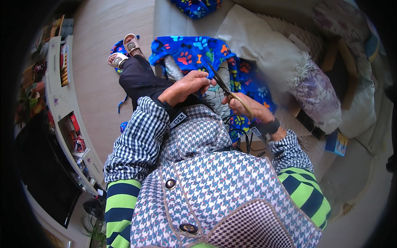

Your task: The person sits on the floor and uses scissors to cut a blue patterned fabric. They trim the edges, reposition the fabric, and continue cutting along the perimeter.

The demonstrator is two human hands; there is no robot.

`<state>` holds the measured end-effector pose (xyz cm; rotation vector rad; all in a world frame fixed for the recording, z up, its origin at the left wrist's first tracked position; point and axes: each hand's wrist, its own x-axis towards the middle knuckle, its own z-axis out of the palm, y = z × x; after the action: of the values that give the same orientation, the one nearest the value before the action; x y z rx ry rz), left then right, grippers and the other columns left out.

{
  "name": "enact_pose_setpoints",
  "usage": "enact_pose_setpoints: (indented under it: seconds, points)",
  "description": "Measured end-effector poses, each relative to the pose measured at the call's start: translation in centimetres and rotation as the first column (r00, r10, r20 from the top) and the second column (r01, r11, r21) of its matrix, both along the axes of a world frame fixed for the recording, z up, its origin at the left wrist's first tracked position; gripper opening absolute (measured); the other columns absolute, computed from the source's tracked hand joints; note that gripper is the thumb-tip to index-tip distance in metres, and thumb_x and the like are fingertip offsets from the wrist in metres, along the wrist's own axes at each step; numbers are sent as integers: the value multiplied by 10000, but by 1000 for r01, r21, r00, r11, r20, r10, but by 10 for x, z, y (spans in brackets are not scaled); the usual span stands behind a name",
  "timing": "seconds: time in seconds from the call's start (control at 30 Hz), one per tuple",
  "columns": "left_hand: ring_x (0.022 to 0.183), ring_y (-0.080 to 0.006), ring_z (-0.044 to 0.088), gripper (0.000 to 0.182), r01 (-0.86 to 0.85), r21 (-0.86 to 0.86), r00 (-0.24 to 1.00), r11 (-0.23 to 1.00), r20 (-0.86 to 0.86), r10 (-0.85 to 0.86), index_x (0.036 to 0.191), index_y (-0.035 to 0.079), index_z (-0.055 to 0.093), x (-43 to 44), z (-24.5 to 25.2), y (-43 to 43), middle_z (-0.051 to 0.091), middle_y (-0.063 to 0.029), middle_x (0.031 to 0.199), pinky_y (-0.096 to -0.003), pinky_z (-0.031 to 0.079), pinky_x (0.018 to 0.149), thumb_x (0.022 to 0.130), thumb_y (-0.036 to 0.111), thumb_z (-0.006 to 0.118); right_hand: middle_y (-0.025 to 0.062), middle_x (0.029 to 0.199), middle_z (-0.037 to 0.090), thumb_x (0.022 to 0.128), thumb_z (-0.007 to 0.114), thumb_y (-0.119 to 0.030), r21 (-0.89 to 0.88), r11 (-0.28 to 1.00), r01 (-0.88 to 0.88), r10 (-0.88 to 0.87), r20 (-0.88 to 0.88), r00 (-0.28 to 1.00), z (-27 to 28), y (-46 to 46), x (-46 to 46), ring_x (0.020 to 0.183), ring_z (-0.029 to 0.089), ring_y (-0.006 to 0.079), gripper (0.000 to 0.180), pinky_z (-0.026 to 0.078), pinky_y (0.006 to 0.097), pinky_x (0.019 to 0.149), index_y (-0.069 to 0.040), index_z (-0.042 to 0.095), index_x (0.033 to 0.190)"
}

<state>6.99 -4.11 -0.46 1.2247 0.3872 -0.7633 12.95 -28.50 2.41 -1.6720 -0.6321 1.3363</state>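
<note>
Pinched between the thumb and fingers of my left hand [188, 85] is a narrow end of blue fleece cloth [186, 55] printed with coloured paws and bones. My right hand [252, 107] holds scissors [222, 83] with dark blades and gold-coloured handles. The blades point up and left, right beside the pinched cloth end; whether they touch it I cannot tell. Under the blue cloth shows a white cloth with line drawings [218, 97]. More blue printed fleece [262, 90] lies on the seat beyond my right hand.
A pale sofa [170, 21] carries another blue fleece bundle [197, 7], a fringed floral cushion [318, 91] and a small blue box [336, 144]. Blue scraps [118, 46] lie on the floor by my slippered feet [131, 43]. Dark cables [248, 139] hang near my right wrist. A white cabinet [55, 68] stands left.
</note>
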Motion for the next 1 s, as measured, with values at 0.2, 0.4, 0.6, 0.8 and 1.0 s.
enact_pose_setpoints:
  seconds: [0.2,0.4,0.6,0.8,1.0]
  points:
    - [618,-86,373,275,-20,-6,862,1000,507,20,984,-39,618,-11,12,11,417,19,678,-235,315,574,900,168,457,98,637,440,933,442,-460,-120,982,-146,155,68,986,-3,14,14,600,430,230,498,368,383,574,12,477,778]
    - [570,-59,317,294,-28,-120,973,992,224,55,988,-39,627,-7,4,9,346,56,614,-223,261,515,894,195,475,105,645,440,941,411,-532,-54,990,-129,139,248,959,-7,17,10,610,458,272,560,381,398,591,-3,495,777]
    - [588,-45,309,303,21,-196,957,980,287,36,1007,-21,635,-10,0,11,342,73,632,-217,257,523,915,231,497,104,674,460,912,479,-409,-159,968,-192,210,108,972,2,31,23,646,470,211,448,385,374,603,29,502,822]
    - [670,-62,383,274,-349,-109,898,931,245,365,1113,-1,599,-34,24,42,423,39,722,-221,331,604,963,193,477,-5,633,423,900,519,-407,-111,994,-14,18,32,999,-7,25,8,606,419,93,429,361,300,533,-1,494,765]
    - [606,-28,335,264,-328,114,923,938,248,293,1094,12,602,-76,48,126,368,73,658,-190,276,554,950,162,440,43,681,465,894,514,-424,-111,994,9,-12,-24,1000,-23,28,3,650,458,161,440,392,344,602,6,506,802]
